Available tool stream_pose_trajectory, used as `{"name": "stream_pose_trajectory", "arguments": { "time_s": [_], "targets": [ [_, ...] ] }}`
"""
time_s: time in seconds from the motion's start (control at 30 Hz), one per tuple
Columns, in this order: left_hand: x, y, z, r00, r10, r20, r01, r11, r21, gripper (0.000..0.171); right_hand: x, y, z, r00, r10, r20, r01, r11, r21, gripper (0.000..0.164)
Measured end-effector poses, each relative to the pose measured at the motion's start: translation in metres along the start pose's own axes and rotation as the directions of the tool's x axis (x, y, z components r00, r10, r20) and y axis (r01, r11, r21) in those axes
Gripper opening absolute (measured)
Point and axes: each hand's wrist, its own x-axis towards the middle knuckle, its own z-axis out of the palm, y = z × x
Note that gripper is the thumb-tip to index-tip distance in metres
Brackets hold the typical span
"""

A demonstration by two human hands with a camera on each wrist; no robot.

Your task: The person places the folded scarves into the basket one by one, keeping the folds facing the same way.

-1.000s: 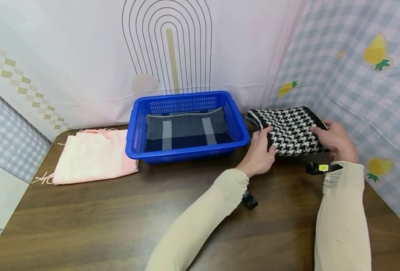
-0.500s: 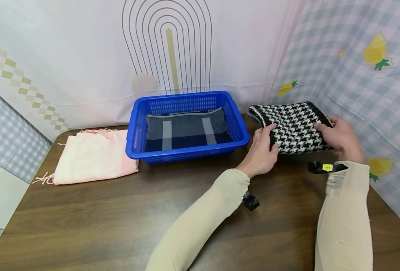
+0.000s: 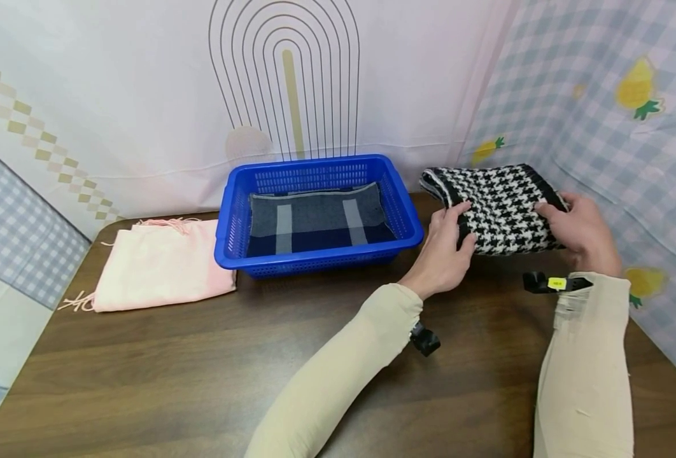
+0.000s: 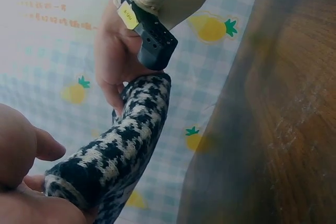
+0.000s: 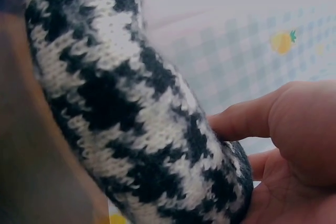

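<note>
A folded black-and-white houndstooth knit scarf (image 3: 504, 207) is held up at the back right of the table. My left hand (image 3: 442, 251) grips its left edge, thumb and fingers on either side of the folded layers. At the opposite edge my right hand (image 3: 584, 229) pinches the scarf, its thumb on top and its other fingers mostly hidden underneath. In the left wrist view the scarf (image 4: 123, 140) stretches between both hands as a thick fold. The right wrist view shows the knit scarf (image 5: 142, 114) up close, with my right thumb (image 5: 247, 116) on its edge.
Left of the scarf stands a blue plastic basket (image 3: 317, 256) with a folded grey-and-navy striped cloth (image 3: 317, 219) inside. Further left a folded pink fringed scarf (image 3: 163, 264) lies on the wooden table (image 3: 229, 362). Patterned fabric hangs behind and on both sides.
Both hands have raised the houndstooth scarf and shifted it slightly right and toward the back. The basket and the pink scarf have stayed in place.
</note>
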Motion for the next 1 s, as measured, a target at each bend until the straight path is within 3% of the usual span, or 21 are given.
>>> {"name": "stream_pose_trajectory", "arguments": {
  "time_s": [0.33,0.53,0.77,1.0],
  "targets": [
    [-0.003,0.003,-0.014,1.0,0.006,-0.028,-0.007,1.0,-0.014,0.051,-0.006,-0.014,0.004,0.999,-0.035,-0.035,0.035,0.999,0.015,0.084],
    [-0.005,0.004,-0.024,0.998,0.038,-0.059,-0.039,0.999,-0.018,0.05,-0.01,-0.022,0.006,0.997,-0.056,-0.053,0.058,0.998,0.031,0.064],
    [-0.009,0.001,-0.035,0.995,0.046,-0.088,-0.049,0.998,-0.035,0.05,-0.01,-0.031,0.014,0.995,-0.076,-0.057,0.079,0.996,0.049,0.075],
    [-0.013,-0.002,-0.045,0.995,0.047,-0.089,-0.05,0.998,-0.037,0.05,-0.012,-0.037,0.022,0.992,-0.106,-0.068,0.11,0.991,0.07,0.06]
  ]
}}
